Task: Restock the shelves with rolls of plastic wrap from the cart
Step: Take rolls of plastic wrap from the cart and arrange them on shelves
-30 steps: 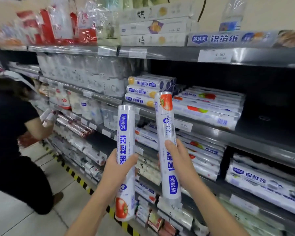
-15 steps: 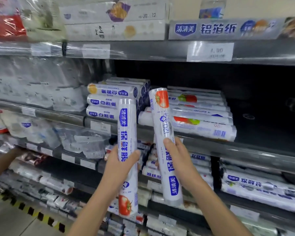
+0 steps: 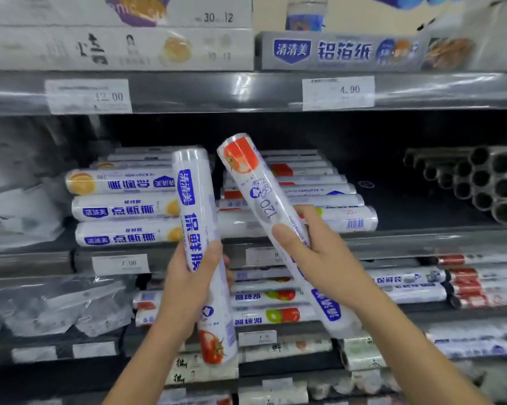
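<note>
You hold one roll of plastic wrap in each hand, up in front of the middle shelf. Your left hand has its fingers curled round the left roll, which stands almost straight up. Your right hand grips the right roll, which leans to the left with its tomato picture on top. The two tops are near each other, but I cannot tell if they touch.

I think this is the putting-away step: both rolls are up at the shelf and neither is laid down yet. The tomato pile lies flat on the middle shelf, right behind your right roll. Next you need to turn a roll flat, sideways like the others, and set it on that pile or in the dark bare spot just beside it.

Left of it sits the orange pile. Far right are tubes with dark round ends. The lower shelf holds more rolls, and long boxes sit up top.
</note>
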The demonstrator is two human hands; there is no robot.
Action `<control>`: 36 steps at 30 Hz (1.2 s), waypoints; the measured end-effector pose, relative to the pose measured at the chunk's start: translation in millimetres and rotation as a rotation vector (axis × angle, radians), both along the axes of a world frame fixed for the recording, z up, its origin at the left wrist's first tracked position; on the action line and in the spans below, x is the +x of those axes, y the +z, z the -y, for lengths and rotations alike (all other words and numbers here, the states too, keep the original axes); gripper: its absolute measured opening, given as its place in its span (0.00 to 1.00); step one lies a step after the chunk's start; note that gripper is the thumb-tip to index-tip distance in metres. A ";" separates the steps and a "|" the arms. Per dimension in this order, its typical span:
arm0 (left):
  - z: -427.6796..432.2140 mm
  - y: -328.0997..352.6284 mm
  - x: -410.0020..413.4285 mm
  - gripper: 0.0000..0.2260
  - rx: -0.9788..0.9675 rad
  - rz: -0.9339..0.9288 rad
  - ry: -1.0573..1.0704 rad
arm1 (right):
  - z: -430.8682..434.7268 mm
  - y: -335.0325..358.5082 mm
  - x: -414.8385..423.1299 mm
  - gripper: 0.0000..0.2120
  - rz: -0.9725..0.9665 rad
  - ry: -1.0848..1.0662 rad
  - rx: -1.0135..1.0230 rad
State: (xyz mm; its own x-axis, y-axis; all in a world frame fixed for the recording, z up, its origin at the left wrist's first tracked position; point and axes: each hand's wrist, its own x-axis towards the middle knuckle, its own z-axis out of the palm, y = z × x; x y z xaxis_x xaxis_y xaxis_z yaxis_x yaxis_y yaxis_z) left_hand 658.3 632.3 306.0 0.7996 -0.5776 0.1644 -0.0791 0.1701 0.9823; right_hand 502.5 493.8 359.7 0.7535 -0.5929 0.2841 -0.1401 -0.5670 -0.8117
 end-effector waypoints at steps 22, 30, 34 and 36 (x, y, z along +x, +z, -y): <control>18.2 -8.7 16.6 0.23 0.005 0.001 0.054 | 214.7 61.3 155.2 0.34 -0.610 0.045 -0.617; 19.6 -9.7 15.9 0.22 -0.019 -0.029 0.049 | 229.0 47.2 161.5 0.34 -0.654 0.061 -0.608; 17.2 -6.8 13.5 0.24 -0.069 -0.113 0.017 | 222.4 48.7 157.3 0.36 -0.636 0.053 -0.582; 15.9 -5.9 14.9 0.25 -0.105 -0.159 0.006 | 201.5 53.3 146.9 0.36 -0.534 0.030 -0.562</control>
